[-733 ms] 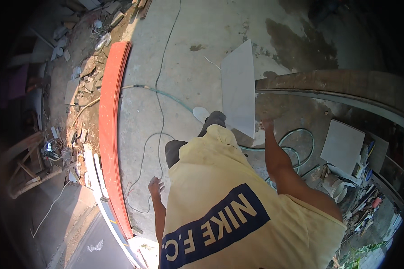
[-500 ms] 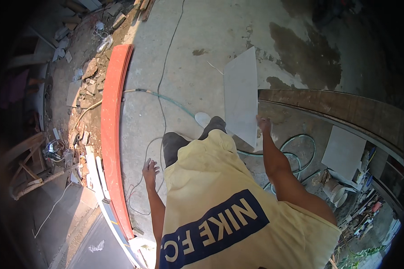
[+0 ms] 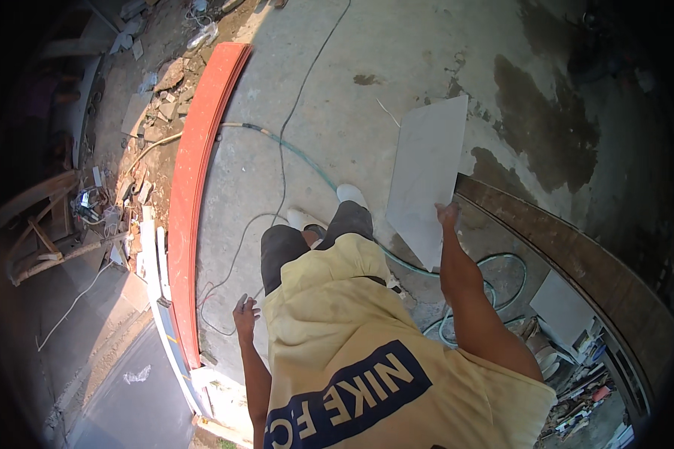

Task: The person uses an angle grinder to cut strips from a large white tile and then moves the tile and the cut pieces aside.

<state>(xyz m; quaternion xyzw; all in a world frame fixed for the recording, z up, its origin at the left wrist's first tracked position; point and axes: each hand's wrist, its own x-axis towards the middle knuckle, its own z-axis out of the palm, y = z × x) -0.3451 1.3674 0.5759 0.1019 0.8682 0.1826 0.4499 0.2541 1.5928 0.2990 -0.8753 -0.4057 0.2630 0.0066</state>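
Note:
A large, flat light-grey tile (image 3: 427, 168) hangs at a slant beside my right leg. My right hand (image 3: 447, 215) grips its right edge; where the fingers go behind the tile they are hidden. At my left side my left hand (image 3: 246, 318) hangs with nothing in it, fingers loosely bent and apart. The concrete floor is below that hand, and a stack of long red boards (image 3: 195, 187) lies to its left.
A green hose (image 3: 505, 258) loops across the floor by my feet, and a dark cable (image 3: 296, 112) runs ahead. A long brown board (image 3: 554, 224) stands at the right. Another grey tile (image 3: 565, 307) leans near debris. Rubble (image 3: 168, 105) lies beyond the red boards.
My feet have shifted in a step, and both light shoes now show. The tile has turned and tilted more in my right hand. My left hand still hangs free.

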